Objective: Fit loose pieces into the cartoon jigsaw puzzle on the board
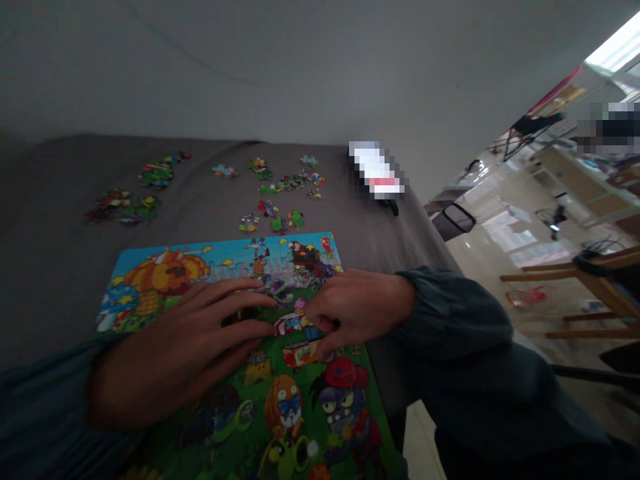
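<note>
Head view: a colourful cartoon jigsaw puzzle (280,400) is laid flat on a grey table (50,267), at its near edge, and is seen largely assembled. The left hand (175,350) is rested palm down on the puzzle's left-centre area, with the fingers extended and slightly spread; nothing is gripped by it, and the fingertips are pressed on the picture surface near the middle. The right hand (350,310) is positioned just beside those fingertips, with the fingers curled downward onto the puzzle. A red and white puzzle piece (290,325) is contacted by the tips of both hands at the puzzle's centre; whether it is pinched by the right hand or only pressed cannot be told. Both forearms are covered by dark teal sleeves (450,320).

Loose pieces (280,200) are scattered on the table beyond the far edge of the puzzle, well apart from the hands, with further clusters (130,200) at the far left. A blurred white object (377,175) is located at the table's far right edge. A wooden chair (590,287) is visible on the floor to the right.
</note>
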`<state>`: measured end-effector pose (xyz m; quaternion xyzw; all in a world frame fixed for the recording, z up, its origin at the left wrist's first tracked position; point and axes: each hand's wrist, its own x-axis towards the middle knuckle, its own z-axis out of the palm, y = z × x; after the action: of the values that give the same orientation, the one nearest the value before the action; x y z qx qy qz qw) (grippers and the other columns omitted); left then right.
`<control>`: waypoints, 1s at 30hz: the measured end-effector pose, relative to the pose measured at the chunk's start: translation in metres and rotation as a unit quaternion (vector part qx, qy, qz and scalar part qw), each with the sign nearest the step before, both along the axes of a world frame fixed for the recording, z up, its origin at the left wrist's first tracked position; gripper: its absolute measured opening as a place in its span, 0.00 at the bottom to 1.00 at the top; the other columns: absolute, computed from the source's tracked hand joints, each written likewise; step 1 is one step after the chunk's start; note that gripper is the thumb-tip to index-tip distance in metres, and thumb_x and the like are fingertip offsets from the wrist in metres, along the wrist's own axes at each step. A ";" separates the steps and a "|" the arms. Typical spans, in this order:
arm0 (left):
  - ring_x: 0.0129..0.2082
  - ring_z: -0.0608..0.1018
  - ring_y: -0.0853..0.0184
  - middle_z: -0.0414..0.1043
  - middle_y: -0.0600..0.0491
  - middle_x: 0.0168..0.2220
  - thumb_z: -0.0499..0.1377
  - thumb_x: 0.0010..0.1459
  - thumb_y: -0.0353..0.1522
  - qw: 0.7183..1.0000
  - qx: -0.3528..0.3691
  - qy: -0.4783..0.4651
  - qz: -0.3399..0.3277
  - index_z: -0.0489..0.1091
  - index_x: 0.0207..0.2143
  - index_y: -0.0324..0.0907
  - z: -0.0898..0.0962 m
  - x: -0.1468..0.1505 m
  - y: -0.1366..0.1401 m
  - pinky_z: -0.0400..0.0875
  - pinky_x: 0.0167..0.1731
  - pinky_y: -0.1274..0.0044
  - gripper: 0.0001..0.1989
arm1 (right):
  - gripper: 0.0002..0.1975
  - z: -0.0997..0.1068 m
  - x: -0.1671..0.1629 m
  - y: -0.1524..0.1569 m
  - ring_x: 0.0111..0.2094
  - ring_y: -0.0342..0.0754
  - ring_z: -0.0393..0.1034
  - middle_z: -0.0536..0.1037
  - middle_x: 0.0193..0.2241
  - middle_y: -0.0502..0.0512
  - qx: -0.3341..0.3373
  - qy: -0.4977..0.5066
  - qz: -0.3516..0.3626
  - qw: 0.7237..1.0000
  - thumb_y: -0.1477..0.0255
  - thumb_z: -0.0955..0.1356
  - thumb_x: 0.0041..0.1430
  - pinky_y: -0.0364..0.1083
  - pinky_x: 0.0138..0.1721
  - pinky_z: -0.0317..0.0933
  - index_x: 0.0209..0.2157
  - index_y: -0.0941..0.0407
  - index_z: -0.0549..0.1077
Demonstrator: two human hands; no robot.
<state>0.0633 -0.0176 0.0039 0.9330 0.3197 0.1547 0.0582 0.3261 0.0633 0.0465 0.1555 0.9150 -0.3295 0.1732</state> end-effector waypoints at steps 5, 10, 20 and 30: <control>0.60 0.67 0.63 0.70 0.64 0.58 0.54 0.67 0.34 1.000 0.000 0.005 0.012 0.73 0.50 0.59 0.003 -0.011 0.004 0.61 0.60 0.68 0.14 | 0.14 -0.001 0.004 0.005 0.28 0.42 0.61 0.72 0.27 0.49 0.052 0.077 -0.065 0.994 0.60 0.68 0.66 0.43 0.30 0.46 0.37 0.57 0.73; 0.57 0.71 0.62 0.68 0.67 0.57 0.50 0.67 0.30 0.988 0.021 -0.026 0.148 0.71 0.50 0.53 0.023 -0.061 0.024 0.62 0.62 0.66 0.15 | 0.16 -0.012 0.008 0.016 0.31 0.44 0.66 0.76 0.33 0.53 0.165 0.178 -0.210 0.947 0.63 0.62 0.71 0.45 0.34 0.52 0.48 0.58 0.73; 0.52 0.75 0.54 0.70 0.51 0.56 0.48 0.64 0.46 0.853 -0.035 0.006 0.521 0.68 0.57 0.40 0.021 -0.160 0.053 0.77 0.47 0.64 0.27 | 0.16 -0.032 0.003 0.017 0.30 0.45 0.68 0.78 0.39 0.56 0.201 0.228 -0.278 0.911 0.67 0.60 0.70 0.47 0.37 0.59 0.51 0.57 0.74; 0.63 0.67 0.46 0.66 0.42 0.62 0.48 0.68 0.49 0.907 0.012 0.042 0.419 0.74 0.54 0.43 -0.015 -0.150 0.077 0.62 0.57 0.46 0.26 | 0.14 -0.045 -0.002 0.016 0.34 0.47 0.73 0.81 0.38 0.56 0.186 0.229 -0.278 0.914 0.71 0.62 0.67 0.47 0.39 0.62 0.45 0.57 0.78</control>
<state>-0.0863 0.0595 -0.0107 0.7193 0.6816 0.1293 -0.0369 0.3239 0.0794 0.0011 0.3530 0.8943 -0.2147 -0.1721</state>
